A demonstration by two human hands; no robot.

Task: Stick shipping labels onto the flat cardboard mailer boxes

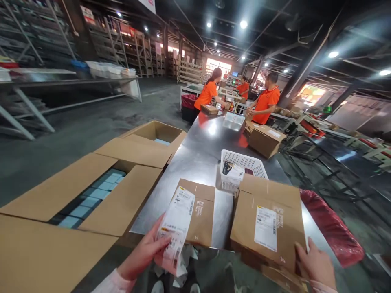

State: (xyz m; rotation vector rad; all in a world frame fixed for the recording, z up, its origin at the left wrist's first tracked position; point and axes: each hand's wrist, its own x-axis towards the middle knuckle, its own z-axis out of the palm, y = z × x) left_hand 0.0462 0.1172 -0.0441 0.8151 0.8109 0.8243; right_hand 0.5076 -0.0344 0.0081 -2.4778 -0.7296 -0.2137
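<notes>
My left hand (155, 244) pinches a strip of white printed shipping labels (179, 211), whose lower part hangs down towards the floor. Behind the strip, a flat brown cardboard mailer (203, 219) lies at the near edge of the metal table (198, 158). At the right, my right hand (316, 260) grips the right edge of a labelled cardboard mailer (244, 224) on top of a pile. A white shipping label (265, 228) is stuck to its face. Beyond the mailers stands a white perforated basket (256, 165) with small packaged items inside.
Large open cartons (137, 150) with light blue boxes inside stand left of the table. A red plastic bag (332, 228) hangs at the right. Farther along are a cardboard bundle (265, 140), a clear bin (233, 121) and several people in orange shirts (267, 103).
</notes>
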